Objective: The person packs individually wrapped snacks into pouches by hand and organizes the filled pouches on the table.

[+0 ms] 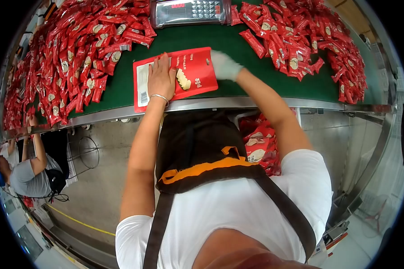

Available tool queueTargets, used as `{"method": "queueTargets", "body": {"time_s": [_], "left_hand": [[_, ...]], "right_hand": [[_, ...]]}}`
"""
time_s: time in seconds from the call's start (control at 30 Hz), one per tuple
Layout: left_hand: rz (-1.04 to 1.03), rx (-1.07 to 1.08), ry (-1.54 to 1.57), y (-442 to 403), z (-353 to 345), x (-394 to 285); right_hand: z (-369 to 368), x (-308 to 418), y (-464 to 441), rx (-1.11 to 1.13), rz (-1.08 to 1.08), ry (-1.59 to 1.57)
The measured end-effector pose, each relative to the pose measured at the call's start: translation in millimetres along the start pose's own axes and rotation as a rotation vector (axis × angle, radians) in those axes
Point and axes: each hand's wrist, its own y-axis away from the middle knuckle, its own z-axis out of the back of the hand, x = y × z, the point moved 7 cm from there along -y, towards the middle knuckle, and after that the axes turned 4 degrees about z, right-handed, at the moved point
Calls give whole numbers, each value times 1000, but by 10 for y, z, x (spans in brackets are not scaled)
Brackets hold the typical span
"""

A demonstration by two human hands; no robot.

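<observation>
Red pouch (194, 71) lies flat near the top centre of the frame, glossy and rectangular, with rounded corners, a hang hole at its right end and a pale panel with a barcode at its left. My bare left hand (161, 80) is spread over it, palm down, the fingers extended and slightly apart, pressing on the surface rather than gripping; a thin metal bracelet (160, 97) circles the wrist. My right hand (224, 66), in a whitish glove, is at the pouch's right edge, too blurred for me to tell whether its fingers are apart or closed on it.

Shiny red packets, slim and crinkled, are heaped at the upper left (72, 58) and upper right (287, 40). Between the heaps, at the top edge, sits a keypad device (191, 12) with a red digital display.

The tabletop (179, 39) is smooth and green, edged by a metal rail (211, 103). Below it I see my dark apron (197, 139) with orange trim, and more red packages (261, 141) beside it. A grey floor (107, 179) carries a yellow line (81, 223), and a person in grey (31, 177) is at the far left.
</observation>
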Motion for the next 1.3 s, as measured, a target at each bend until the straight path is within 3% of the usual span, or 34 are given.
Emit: {"method": "queueTargets", "body": {"time_s": [0.03,0.07,0.1,0.17,0.2,0.23,0.3,0.37,0.43,0.5,0.53,0.6,0.63,0.7,0.9,1.03,1.17,1.27,1.3], "left_hand": [[16,14,49,-14,29,30],[21,0,71,-17,69,5],[6,24,78,11,25,-37],[28,21,124,-23,41,20],[9,13,123,-53,-22,71],[11,18,124,-24,-39,101],[-83,-39,9,-19,-31,45],[-87,-37,-25,-17,-14,31],[-77,-36,-50,-27,-4,8],[-91,-36,-67,11,0,-21],[-49,19,-61,-17,-68,35],[-49,35,-36,-33,-85,65],[-46,53,-6,-49,-88,67],[-37,42,-50,-35,-76,31],[-12,53,-182,0,-59,9],[4,98,-128,3,-82,33],[3,103,-120,-14,-73,34],[36,108,-51,-29,-115,85],[46,114,-2,-46,-117,111]], "right_hand": [[66,6,19,-114,38,-16],[167,-400,179,-128,-191,162],[5,-816,497,-3,-417,384],[-9,-826,586,0,-366,370],[1,-749,660,49,-512,143],[3,-737,669,74,-534,126],[72,-359,807,121,-313,-176],[275,-223,823,43,-238,-204],[735,-430,905,-371,-193,-11],[861,-993,1207,-470,-591,57],[826,-1022,1233,-470,-597,59],[589,-1044,1143,-142,-576,239],[484,-1018,1077,-79,-517,222],[429,-1042,1069,-5,-638,175],[455,-691,1133,122,-521,112],[501,-683,1029,142,-376,431],[447,-882,1035,288,-456,295],[470,-800,1035,276,-286,208],[500,-591,1044,242,-267,-7]]}}
